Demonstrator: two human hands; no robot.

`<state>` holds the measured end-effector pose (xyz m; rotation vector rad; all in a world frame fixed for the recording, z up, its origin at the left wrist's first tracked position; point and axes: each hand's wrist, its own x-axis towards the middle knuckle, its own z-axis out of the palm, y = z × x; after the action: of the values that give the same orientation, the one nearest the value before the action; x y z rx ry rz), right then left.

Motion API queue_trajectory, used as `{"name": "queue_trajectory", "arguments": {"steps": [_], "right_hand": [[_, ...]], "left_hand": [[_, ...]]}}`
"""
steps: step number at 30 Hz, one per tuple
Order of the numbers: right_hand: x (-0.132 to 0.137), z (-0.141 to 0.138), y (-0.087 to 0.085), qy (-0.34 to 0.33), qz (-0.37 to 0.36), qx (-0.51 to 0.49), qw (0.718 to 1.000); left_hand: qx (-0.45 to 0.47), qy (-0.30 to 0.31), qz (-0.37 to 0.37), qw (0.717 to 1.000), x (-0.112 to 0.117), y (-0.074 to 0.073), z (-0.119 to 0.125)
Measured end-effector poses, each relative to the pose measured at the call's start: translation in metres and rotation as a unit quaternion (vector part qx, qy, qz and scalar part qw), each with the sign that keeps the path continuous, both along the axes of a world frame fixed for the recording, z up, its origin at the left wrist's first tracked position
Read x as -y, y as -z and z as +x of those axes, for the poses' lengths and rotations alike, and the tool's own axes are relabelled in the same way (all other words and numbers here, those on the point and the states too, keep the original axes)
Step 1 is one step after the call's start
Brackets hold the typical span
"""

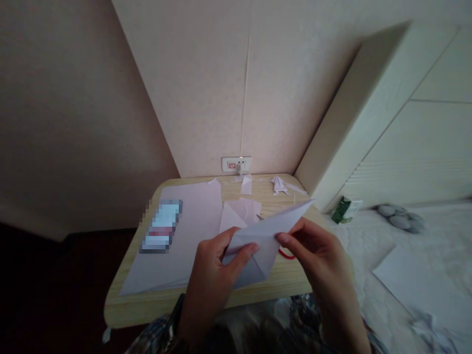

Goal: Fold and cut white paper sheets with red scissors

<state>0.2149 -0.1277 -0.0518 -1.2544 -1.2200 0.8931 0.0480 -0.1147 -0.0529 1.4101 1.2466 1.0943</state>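
Observation:
Both my hands hold a folded sheet of white paper [271,231] above the near edge of a small wooden table [206,305]. My left hand [214,275] pinches its lower left part, thumb on top. My right hand [317,260] grips the paper's right side, fingers closed on the fold. The sheet rises to a point at the upper right. A red-handled object [285,254], mostly hidden, lies under the paper on the table.
Large white sheets [191,216] and smaller folded pieces [241,209] cover the table. A small folded paper figure [279,185] sits at the back by a wall socket [236,163]. To the right are a bed with a loose sheet [420,285], a green box [344,210] and a white headboard [398,123].

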Motion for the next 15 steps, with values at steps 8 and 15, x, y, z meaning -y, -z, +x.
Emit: {"name": "queue_trajectory", "arguments": {"steps": [8,15], "right_hand": [[-0.0008,0.0019,0.0018,-0.004,0.004,-0.020,1.000],[0.0010,0.0019,0.0018,0.008,0.021,-0.052,0.998]], "left_hand": [[0.059,-0.055,0.009,0.997,0.0021,-0.0055,0.0031],[0.056,-0.065,0.024,0.996,0.0045,-0.0063,0.0034]]}}
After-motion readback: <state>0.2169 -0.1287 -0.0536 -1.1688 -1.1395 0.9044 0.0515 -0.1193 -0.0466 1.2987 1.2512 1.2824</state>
